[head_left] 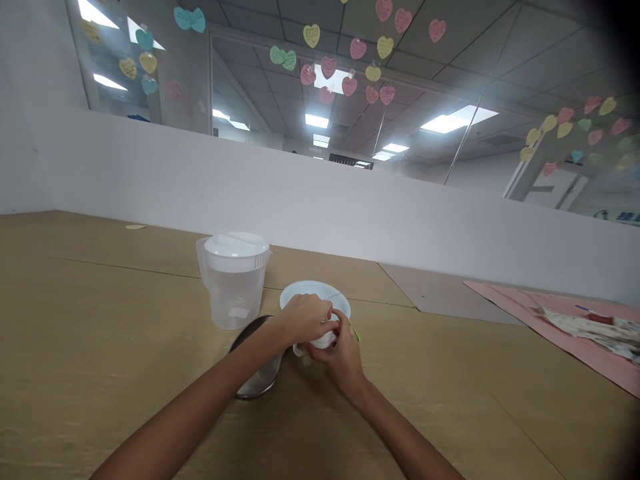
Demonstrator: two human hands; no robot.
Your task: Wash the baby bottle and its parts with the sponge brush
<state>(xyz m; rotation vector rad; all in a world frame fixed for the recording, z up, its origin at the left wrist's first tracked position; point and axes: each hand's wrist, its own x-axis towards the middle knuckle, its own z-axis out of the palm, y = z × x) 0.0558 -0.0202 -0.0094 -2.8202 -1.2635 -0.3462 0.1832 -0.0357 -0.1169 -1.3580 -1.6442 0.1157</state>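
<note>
My right hand curls its fingers around a small white cup with a handle on its left side. Over the cup's top reaches my left hand, its fingers bent and pinched together; what they hold, if anything, is hidden. Just behind both hands lies a round white plate, partly covered by them. A small yellow-green piece shows beside the fingers of the right hand. Under my left forearm sits a shallow round metal dish, also partly hidden.
A clear plastic pitcher with a white lid stands left of the plate. On the right, a pink cloth bears a whitish crumpled fabric and a red-and-blue item. A low white wall closes off the table's far edge.
</note>
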